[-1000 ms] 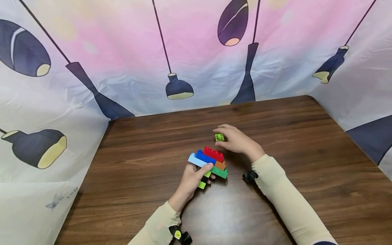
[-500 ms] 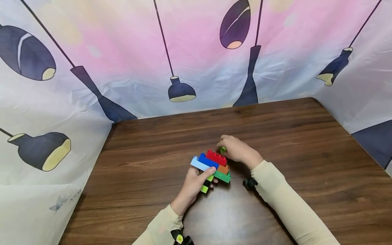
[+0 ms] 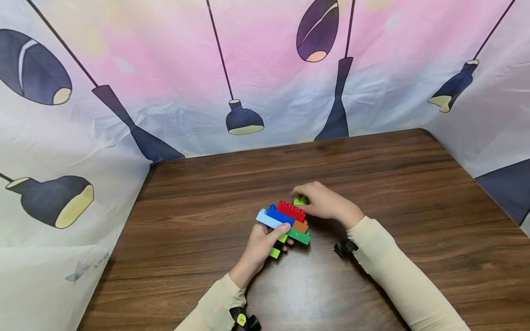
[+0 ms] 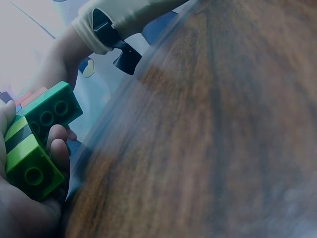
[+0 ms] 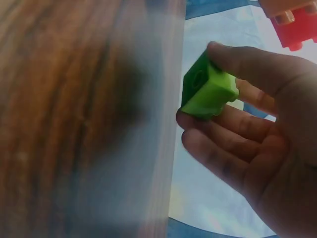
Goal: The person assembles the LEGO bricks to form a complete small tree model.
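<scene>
My left hand [image 3: 257, 246] grips a built stack of toy building bricks [image 3: 284, 219], thumb on top and fingers beneath. Light blue, blue, red, orange and green bricks make its wide part; a lime and black stem [image 4: 33, 168] runs through the palm. Just beyond the red brick, my right hand [image 3: 325, 202] pinches a small lime green brick [image 5: 210, 89] between thumb and fingertips. In the right wrist view its hollow underside shows, and it stands apart from the stack. Part of the stack's red brick [image 5: 299, 27] appears at the upper right there.
A dark brown wooden table [image 3: 198, 202] lies under both hands. Behind it and at both sides hangs a pastel cloth [image 3: 273, 78] printed with lamps. A black wrist camera [image 3: 345, 248] is strapped to the right sleeve, another [image 3: 245, 319] to the left.
My right hand has taken hold of the lime brick, drawn it nearer the stack, and turned it. The left hand keeps its grip on the stack, almost unmoved.
</scene>
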{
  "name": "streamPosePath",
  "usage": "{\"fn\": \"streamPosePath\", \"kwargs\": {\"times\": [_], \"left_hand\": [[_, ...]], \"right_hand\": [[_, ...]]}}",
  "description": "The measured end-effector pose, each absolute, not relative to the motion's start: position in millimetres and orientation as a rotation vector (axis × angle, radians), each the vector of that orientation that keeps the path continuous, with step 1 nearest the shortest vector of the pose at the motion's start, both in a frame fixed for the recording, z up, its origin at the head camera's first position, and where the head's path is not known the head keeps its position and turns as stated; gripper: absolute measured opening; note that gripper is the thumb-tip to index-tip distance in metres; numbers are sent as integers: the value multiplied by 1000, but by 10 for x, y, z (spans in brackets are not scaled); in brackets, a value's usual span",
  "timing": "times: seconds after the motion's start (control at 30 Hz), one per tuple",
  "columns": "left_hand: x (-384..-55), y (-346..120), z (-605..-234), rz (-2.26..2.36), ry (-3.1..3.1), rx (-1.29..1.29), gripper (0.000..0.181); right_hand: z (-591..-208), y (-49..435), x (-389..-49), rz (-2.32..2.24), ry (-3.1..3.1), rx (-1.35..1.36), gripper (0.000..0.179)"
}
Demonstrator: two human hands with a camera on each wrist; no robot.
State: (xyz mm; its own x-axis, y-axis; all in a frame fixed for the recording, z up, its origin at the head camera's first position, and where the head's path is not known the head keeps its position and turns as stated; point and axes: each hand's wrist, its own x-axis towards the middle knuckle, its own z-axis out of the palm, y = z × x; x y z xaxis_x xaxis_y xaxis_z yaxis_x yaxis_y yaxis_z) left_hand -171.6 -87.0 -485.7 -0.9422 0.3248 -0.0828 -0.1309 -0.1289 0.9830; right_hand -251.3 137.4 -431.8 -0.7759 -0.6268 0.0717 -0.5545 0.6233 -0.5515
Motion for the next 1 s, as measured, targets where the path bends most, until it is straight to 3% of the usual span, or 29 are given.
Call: {"fn": "streamPosePath", "kwargs": {"times": [0.57,1.0], "left_hand": [[-1708,-864,-4845,2137,1843,234,34],[-1703,-867,-4831,2134,1849,228,39]], "right_hand": [[-4199,1488,-2538,-1342,2346,-961,35],[-4109,1514,-2497,-1434,2265,-973,28]]}}
